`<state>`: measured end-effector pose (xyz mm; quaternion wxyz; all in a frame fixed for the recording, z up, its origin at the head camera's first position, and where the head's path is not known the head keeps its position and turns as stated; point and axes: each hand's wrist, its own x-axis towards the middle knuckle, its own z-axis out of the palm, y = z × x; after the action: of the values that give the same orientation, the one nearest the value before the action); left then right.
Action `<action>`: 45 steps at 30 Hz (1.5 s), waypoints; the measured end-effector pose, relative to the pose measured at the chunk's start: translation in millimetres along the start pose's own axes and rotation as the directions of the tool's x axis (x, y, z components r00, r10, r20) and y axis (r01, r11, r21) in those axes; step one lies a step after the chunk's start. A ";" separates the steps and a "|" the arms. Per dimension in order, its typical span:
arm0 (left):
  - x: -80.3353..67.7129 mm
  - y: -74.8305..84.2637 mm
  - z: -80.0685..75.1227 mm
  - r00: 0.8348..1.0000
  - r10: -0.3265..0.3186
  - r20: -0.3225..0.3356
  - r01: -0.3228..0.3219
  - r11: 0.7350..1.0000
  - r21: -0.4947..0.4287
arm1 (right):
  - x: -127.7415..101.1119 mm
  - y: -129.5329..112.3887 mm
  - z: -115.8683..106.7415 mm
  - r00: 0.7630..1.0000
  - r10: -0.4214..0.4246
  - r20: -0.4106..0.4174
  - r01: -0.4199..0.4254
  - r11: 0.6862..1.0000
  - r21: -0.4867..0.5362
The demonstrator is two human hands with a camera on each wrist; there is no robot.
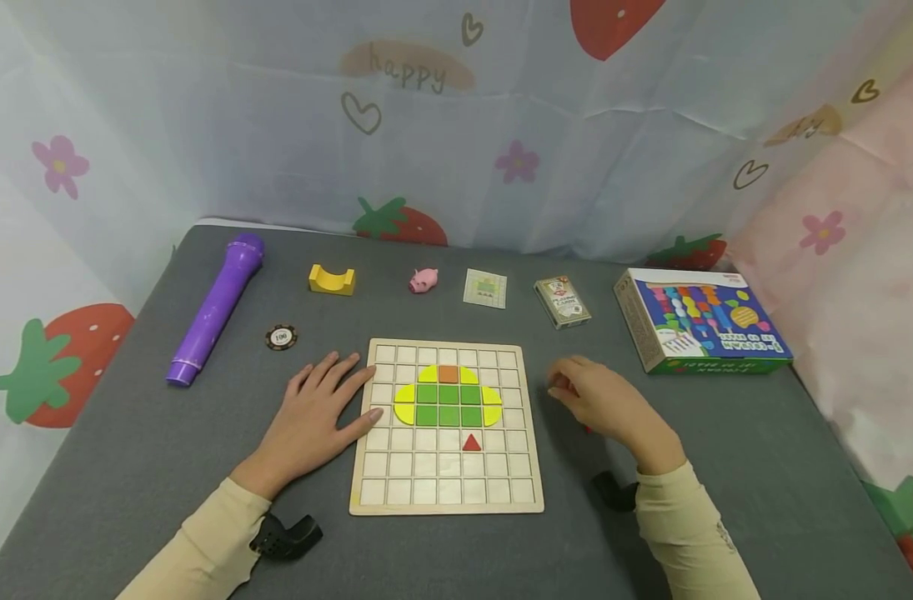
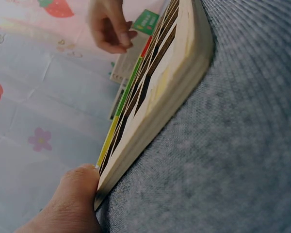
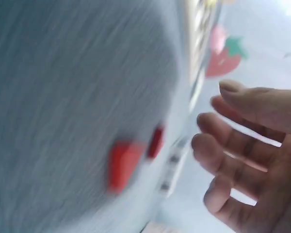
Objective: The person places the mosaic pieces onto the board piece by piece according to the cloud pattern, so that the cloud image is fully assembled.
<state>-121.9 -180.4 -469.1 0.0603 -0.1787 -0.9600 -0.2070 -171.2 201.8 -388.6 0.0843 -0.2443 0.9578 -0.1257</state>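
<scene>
A square wooden grid board [image 1: 447, 510] lies on the dark grey table. It bears green squares [image 1: 448, 415], yellow rounded pieces [image 1: 404, 403], an orange square [image 1: 448, 374] and, lower down, a red triangle [image 1: 471, 443]. My left hand [image 1: 317, 425] rests at the board's left edge with fingers spread; the thumb [image 2: 75, 194] touches its side in the left wrist view. Right of the board, my right hand [image 1: 602, 407] hovers over the table with loosely bent fingers and nothing in them. Below it in the right wrist view lie two blurred red pieces [image 3: 123, 162], mostly hidden from the head.
Along the back stand a purple microphone-shaped tube [image 1: 216, 308], a yellow arched block [image 1: 332, 281], a pink pig figure [image 1: 423, 281], a small pattern card [image 1: 485, 288], a playing-card box [image 1: 562, 302] and a colourful toy box [image 1: 704, 321]. A poker chip [image 1: 281, 337] lies left.
</scene>
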 end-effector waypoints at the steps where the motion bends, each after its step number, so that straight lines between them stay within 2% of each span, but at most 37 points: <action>1: 0.1 0.0 0.0 1.000 0.001 0.000 -0.001 1.000 0.001 | 0.1 6.9 -0.1 0.999 0.030 0.013 -0.030 1.000 0.004; 6: 0.1 -0.8 0.0 1.000 -0.002 0.001 0.002 1.000 0.006 | 2.1 28.4 3.4 0.994 0.095 0.052 -0.096 0.995 0.030; 13: 0.1 -1.0 0.6 1.000 -0.005 0.003 0.005 1.000 0.007 | 3.7 35.4 6.3 0.998 0.057 0.037 -0.059 0.998 0.039; 19: 0.4 -0.8 1.0 1.000 0.000 -0.002 0.000 1.000 0.009 | 3.9 36.3 3.7 0.997 0.065 0.037 -0.067 0.996 0.066; 24: 0.3 -1.2 0.9 1.000 0.009 -0.013 -0.009 1.000 0.011 | 5.6 36.0 3.9 0.999 0.030 -0.029 -0.027 0.996 0.090; 26: 0.4 -1.2 1.0 1.000 0.013 -0.020 -0.013 1.000 0.011 | 6.5 32.2 3.7 0.998 0.010 -0.059 -0.003 0.993 0.115; 31: 0.4 -0.3 1.1 0.999 0.019 -0.032 -0.018 1.000 0.005 | 7.0 12.1 0.9 0.997 -0.031 -0.070 0.047 0.970 0.238; 37: 0.8 0.5 0.0 1.000 0.013 -0.025 -0.012 1.000 0.007 | 8.1 -18.3 1.6 0.988 -0.130 -0.084 0.150 0.945 0.292; 45: 0.2 -0.4 0.6 1.000 0.009 -0.019 -0.009 1.000 0.009 | 14.7 -51.7 5.1 0.958 -0.287 -0.022 0.275 0.891 0.362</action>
<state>-122.3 -180.4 -469.7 0.0715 -0.1807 -0.9595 -0.2039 -159.7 149.8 -380.3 0.1241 -0.3624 0.8714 -0.3066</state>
